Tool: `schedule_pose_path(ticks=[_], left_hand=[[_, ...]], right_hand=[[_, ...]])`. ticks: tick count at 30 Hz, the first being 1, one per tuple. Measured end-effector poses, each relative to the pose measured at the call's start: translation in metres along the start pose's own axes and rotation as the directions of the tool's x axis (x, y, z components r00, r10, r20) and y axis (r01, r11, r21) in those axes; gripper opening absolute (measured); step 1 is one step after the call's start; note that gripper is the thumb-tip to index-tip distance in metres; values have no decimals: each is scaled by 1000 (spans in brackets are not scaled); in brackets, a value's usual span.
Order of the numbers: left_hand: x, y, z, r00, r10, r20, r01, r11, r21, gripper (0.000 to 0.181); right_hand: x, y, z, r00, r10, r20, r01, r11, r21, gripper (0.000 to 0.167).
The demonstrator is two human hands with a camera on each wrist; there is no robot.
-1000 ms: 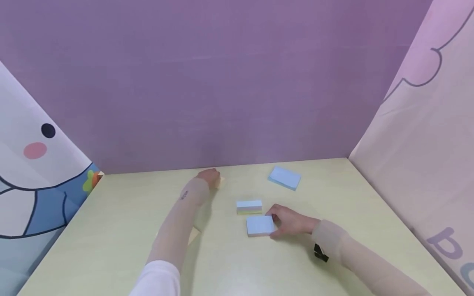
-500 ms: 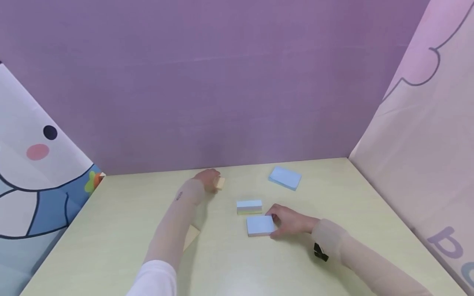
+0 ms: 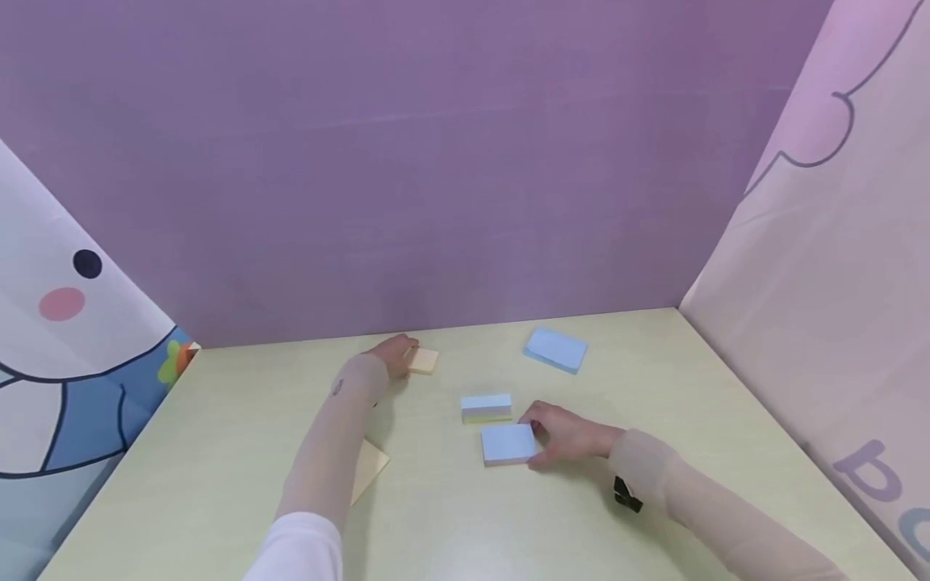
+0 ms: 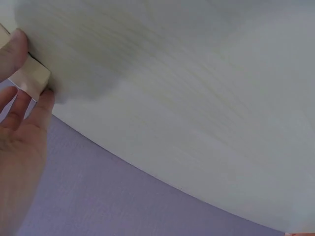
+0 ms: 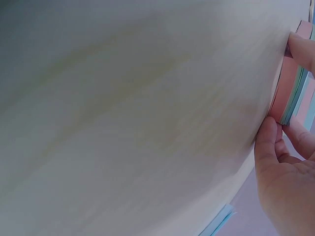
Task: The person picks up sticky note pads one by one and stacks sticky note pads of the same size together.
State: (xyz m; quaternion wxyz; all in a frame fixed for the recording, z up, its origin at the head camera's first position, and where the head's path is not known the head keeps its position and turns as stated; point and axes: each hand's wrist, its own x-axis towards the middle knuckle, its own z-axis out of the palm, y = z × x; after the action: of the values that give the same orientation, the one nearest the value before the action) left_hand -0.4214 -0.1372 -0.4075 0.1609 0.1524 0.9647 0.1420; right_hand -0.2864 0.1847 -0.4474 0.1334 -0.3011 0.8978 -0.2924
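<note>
Near the back edge of the table, my left hand pinches a small cream paper pad by its left side. In the left wrist view, the thumb and fingertips sit on opposite edges of that pad. My right hand grips the right end of a light-blue-topped stack of sticky notes between thumb and fingers. Seen from the right wrist, this stack has pink, green and blue layers. Just behind it is a narrow block of paper, pale blue above and yellowish below.
Another blue pad lies askew at the back right of the table. A cream sheet or pad is partly hidden under my left forearm. A purple backdrop rises behind the table, with printed panels at both sides.
My left hand has shifted a little to the left along with the cream pad, and more of the pad now shows. The right hand keeps its grip in place.
</note>
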Motion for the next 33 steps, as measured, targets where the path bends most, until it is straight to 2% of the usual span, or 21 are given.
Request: schedule_pose_path(ticks=[1,2,3,6,8,9,12,14,16,18,20,25,33], left_hand=[[2,-1,0,1000,-1,3,1,1000,7,71],[10,-11,4,999,38,-13,-38,999,22,70],[13,-13,5,999,43,-16,-43,998,39,69],[14,-14,5,998,58,-23,-55,995,89,62],[8,-12,3,998,59,-33,-55,994,99,56],[-1,-3,-1,1000,21,-20,-19,996,91,56],[-14,6,-5,1000,6,-20,-4,998,58,54],[-20,10,-7,1000,-15,-19,15,1000,25,56],[-21,10,-6,999,-33,-15,33,999,-9,59],[-19,8,-4,999,-44,-16,43,999,-29,60],[-11,4,0,999,-46,-21,45,998,-38,62],[3,-4,7,999,-13,-30,12,1000,-16,64],[-2,-2,11,998,9,-58,-11,1000,-27,59]], right_hand=[[1,0,0,1000,3,-1,-3,1000,-1,47],[1,0,0,1000,4,-2,-4,1000,-3,47],[1,0,0,1000,2,-2,-2,1000,-4,47],[2,0,0,1000,-1,1,1,1000,-2,46],[3,0,-1,1000,-1,3,1,1000,0,47],[3,0,-1,1000,1,5,-1,1000,2,47],[4,1,-2,1000,4,4,-4,1000,5,48],[4,2,-2,1000,3,2,-3,1000,-1,48],[5,4,-2,1000,-2,0,2,1000,-8,49],[5,5,-3,1000,-5,-2,5,1000,-13,49],[5,6,-4,1000,-4,-4,4,1000,-10,50],[5,8,-7,1000,12,-5,-11,1000,5,49],[5,9,-5,1000,15,-8,-14,999,41,49]])
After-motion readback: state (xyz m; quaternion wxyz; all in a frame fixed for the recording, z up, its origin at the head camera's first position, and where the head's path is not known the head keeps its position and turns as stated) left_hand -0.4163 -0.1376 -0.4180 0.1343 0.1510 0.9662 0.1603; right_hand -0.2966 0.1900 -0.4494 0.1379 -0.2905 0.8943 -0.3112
